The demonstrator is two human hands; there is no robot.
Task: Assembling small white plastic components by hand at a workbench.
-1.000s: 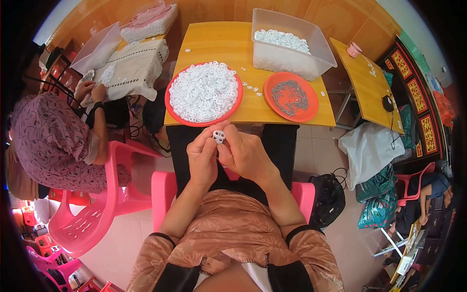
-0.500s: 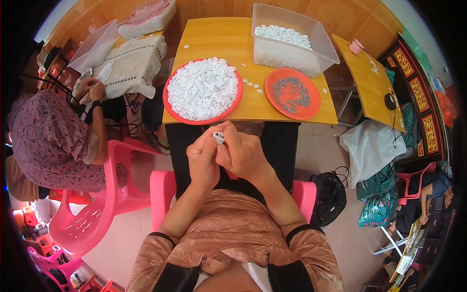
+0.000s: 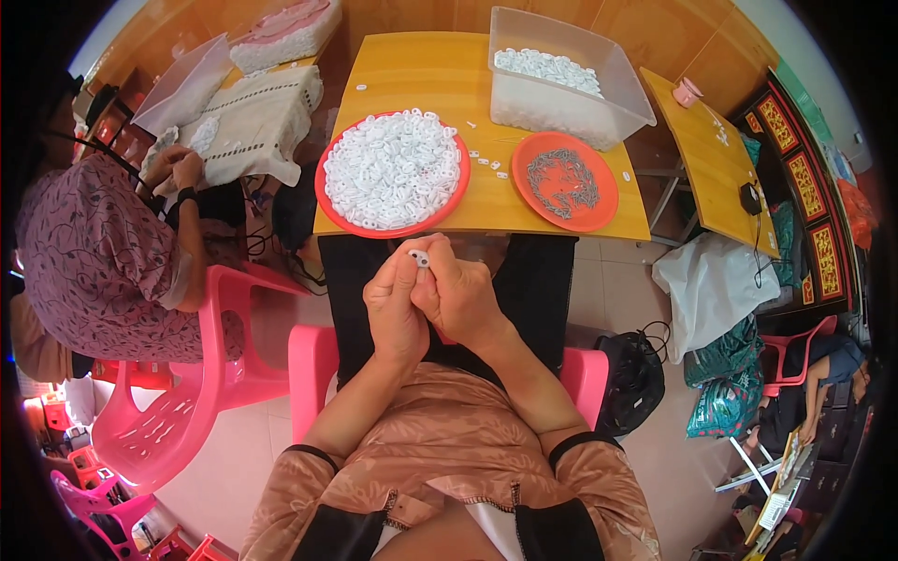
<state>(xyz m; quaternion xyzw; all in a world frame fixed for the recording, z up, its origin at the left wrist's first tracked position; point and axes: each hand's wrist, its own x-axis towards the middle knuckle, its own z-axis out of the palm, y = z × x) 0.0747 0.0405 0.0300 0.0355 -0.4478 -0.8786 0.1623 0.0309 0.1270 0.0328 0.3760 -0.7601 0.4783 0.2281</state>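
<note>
A small white plastic piece with two dark holes [image 3: 420, 259] is pinched between my two hands, just off the table's front edge. My left hand [image 3: 391, 307] and my right hand [image 3: 460, 297] press together around it, thumbs and fingertips meeting. Their curled fingers hide its lower part. Beyond them, a red round tray [image 3: 465, 178] on the table is heaped with similar white pieces [image 3: 393, 173]. To its right, an orange-red plate [image 3: 591, 217] holds a ring of small grey metal parts [image 3: 582, 190], too small to name exactly.
The yellow table [image 3: 421, 70] also carries a clear plastic bin [image 3: 552, 120] of white pieces and several loose ones. A person [image 3: 112, 262] works at the left beside a pink chair [image 3: 215, 374]. A black bag [image 3: 631, 383] and a white sack [image 3: 716, 294] lie at right.
The white piece has turned and tipped slightly between my fingertips, so less of its lower part shows. Both hands stay together in nearly the same place.
</note>
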